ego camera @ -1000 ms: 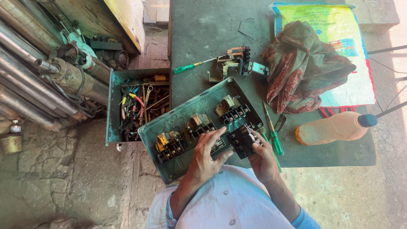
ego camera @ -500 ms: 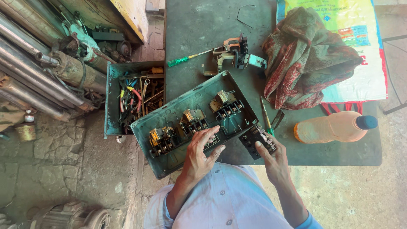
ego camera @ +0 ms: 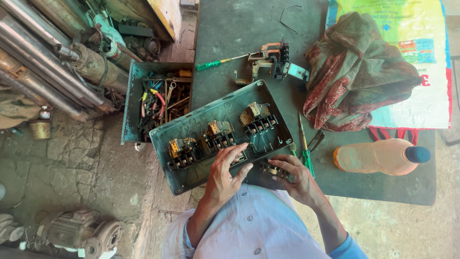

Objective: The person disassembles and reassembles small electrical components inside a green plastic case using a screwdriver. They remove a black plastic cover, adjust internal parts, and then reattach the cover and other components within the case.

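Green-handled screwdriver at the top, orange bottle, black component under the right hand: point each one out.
Green-handled screwdriver (ego camera: 209, 64): head view, on its green handle.
Orange bottle (ego camera: 371, 157): head view, middle of its body.
Black component (ego camera: 271, 170): head view, on its exposed top by the right hand (ego camera: 298, 180).

Worktop (ego camera: 239, 29): switch box (ego camera: 191, 177) at near edge; toolbox (ego camera: 132, 103) left of it; bottle (ego camera: 378, 157) right; cloth (ego camera: 354, 72) behind the bottle.

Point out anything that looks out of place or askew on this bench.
The green metal box sits askew, one corner overhanging the table edge. The orange bottle lies on its side. A dismantled part lies loose beyond the box. The left hand and right hand work inside it.
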